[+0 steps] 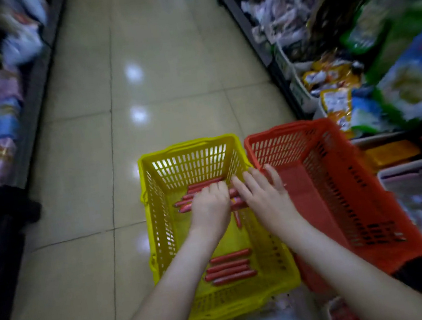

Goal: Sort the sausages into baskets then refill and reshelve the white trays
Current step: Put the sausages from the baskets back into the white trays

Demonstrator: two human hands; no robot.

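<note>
My left hand is down inside the yellow basket, fingers curled over the far sausages and closed on that bunch. My right hand is spread, fingers straight and slightly apart, lying over the edge where the yellow basket meets the red basket. Its thumb side sits against the right ends of the same bunch; I cannot tell whether it actually touches them.

The sausages are slim, smooth red cylinders with a slight sheen. The far ones lie side by side with their long axes running left to right, tilted a little. A lone sausage just nearer than my hands points near to far along the right wall. The near sausages, four of them, lie in a parallel row on the basket floor, also left to right.

Both baskets are rigid plastic with slotted lattice walls and solid rims, standing side by side and touching on glossy beige floor tiles. A white tray sits to the right of the red basket, its contents too blurred to make out.
</note>
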